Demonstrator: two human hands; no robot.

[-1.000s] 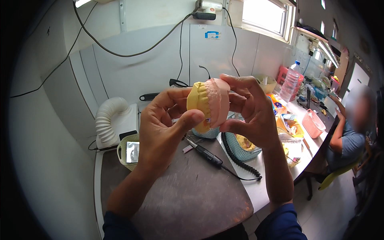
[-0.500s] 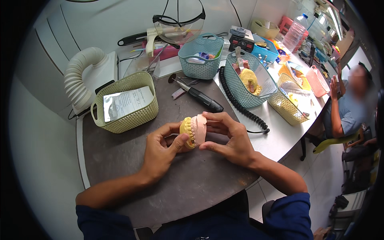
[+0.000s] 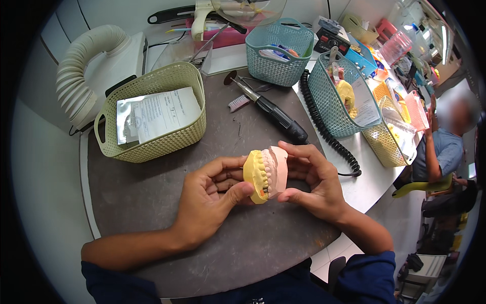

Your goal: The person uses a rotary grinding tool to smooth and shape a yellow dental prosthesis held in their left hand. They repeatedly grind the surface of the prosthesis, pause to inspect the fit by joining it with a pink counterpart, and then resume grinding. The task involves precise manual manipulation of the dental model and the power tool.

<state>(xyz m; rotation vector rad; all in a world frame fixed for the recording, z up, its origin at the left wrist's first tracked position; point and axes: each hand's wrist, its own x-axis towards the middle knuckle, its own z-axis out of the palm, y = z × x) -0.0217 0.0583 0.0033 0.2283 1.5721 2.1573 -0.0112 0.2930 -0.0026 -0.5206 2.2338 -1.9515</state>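
Plaster by the look of it, so stiff, brittle and fairly light: a yellow cast (image 3: 254,176) and pink cast (image 3: 277,169) pressed together at frame centre. Left hand (image 3: 212,200) clamps the yellow base, right hand (image 3: 314,180) the pink; the teeth are best avoided.

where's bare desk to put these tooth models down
Bare dark mat lies left of the left hand, below the green basket; also below both hands near the desk edge. Crowded: behind the dental casts, handpiece, coiled cord and teal baskets.
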